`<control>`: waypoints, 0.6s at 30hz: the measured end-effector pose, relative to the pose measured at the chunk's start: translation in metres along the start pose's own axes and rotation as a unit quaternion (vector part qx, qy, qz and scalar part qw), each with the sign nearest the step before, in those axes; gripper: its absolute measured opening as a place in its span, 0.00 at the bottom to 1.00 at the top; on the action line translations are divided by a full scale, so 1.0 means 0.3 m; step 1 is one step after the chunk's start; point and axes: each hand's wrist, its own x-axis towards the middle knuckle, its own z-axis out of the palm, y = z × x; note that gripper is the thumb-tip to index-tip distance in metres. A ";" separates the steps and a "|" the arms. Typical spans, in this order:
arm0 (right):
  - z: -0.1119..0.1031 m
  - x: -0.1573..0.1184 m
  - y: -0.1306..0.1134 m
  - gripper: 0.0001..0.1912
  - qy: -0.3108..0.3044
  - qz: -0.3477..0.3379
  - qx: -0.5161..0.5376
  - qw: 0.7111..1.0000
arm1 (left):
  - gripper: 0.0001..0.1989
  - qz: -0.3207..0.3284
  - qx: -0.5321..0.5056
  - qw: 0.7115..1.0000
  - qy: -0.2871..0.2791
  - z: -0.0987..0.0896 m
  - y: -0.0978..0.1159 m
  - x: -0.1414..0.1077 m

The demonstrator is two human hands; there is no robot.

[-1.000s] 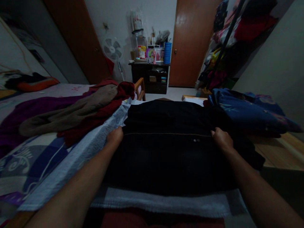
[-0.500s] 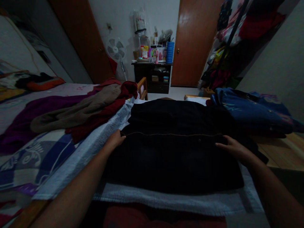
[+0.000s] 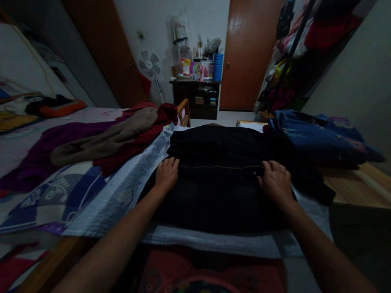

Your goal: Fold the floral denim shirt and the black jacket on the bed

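Note:
A black garment (image 3: 214,199) lies folded in front of me, with a thin brown stitched line across it and a small shiny button (image 3: 254,173) near its right side. My left hand (image 3: 166,175) rests on the left end of that line, palm down with its fingers pointing forward. At the opposite end, my right hand (image 3: 276,181) presses on the cloth, its thumb apart from the fingers. Neither hand appears to lift the fabric. Beneath the garment is a light bluish-white cloth (image 3: 119,203). One dark sleeve-like part (image 3: 320,191) extends to the right.
Folded blue denim clothing (image 3: 317,136) is piled on a wooden surface (image 3: 360,185) at right. To the left, a bed holds a grey-brown garment (image 3: 104,142), a purple cloth (image 3: 39,150) and a checked blanket (image 3: 58,199). A fan (image 3: 149,64) and dark cabinet (image 3: 195,99) stand behind.
Both hands have moved inward from the garment's side edges onto its top, and their grip on the edges has loosened. The view has shifted slightly.

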 end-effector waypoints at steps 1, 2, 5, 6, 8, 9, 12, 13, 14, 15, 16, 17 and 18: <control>0.012 -0.005 -0.070 0.26 -0.002 -0.048 0.030 0.998 | 0.23 0.054 -0.029 0.998 0.000 0.002 0.057 0.000; 0.031 -0.010 -0.139 0.25 -0.019 -0.096 0.062 0.993 | 0.23 0.102 -0.056 0.993 -0.003 0.011 0.113 -0.001; 0.113 -0.022 -0.316 0.26 -0.076 -0.181 0.141 0.970 | 0.25 0.195 -0.112 0.973 -0.050 0.069 0.247 -0.004; 0.142 -0.027 -0.355 0.26 -0.094 -0.191 0.157 0.964 | 0.27 0.199 -0.119 0.970 -0.076 0.094 0.273 -0.007; 0.192 -0.035 -0.397 0.27 -0.138 -0.189 0.168 0.958 | 0.30 0.203 -0.124 0.965 -0.112 0.138 0.297 -0.016; 0.211 -0.039 -0.402 0.28 -0.155 -0.186 0.171 0.955 | 0.31 0.204 -0.124 0.963 -0.120 0.153 0.297 -0.024; 0.238 -0.046 -0.379 0.31 -0.187 -0.188 0.176 0.948 | 0.32 0.210 -0.126 0.960 -0.138 0.146 0.282 -0.065; 0.238 -0.048 -0.368 0.31 -0.193 -0.190 0.178 0.946 | 0.32 0.209 -0.128 0.958 -0.149 0.128 0.278 -0.086; 0.234 -0.052 -0.357 0.31 -0.198 -0.191 0.180 0.944 | 0.31 0.212 -0.133 0.955 -0.161 0.103 0.275 -0.111; 0.228 -0.058 -0.348 0.31 -0.202 -0.190 0.184 0.943 | 0.31 0.220 -0.144 0.949 -0.172 0.074 0.274 -0.139; 0.218 -0.067 -0.340 0.30 -0.203 -0.189 0.189 0.942 | 0.31 0.238 -0.161 0.941 -0.179 0.043 0.275 -0.170; 0.207 -0.079 -0.333 0.30 -0.202 -0.191 0.198 0.940 | 0.31 0.268 -0.186 0.927 -0.185 0.013 0.277 -0.201; 0.195 -0.095 -0.327 0.29 -0.199 -0.196 0.212 0.937 | 0.32 0.294 -0.211 0.912 -0.193 -0.014 0.279 -0.231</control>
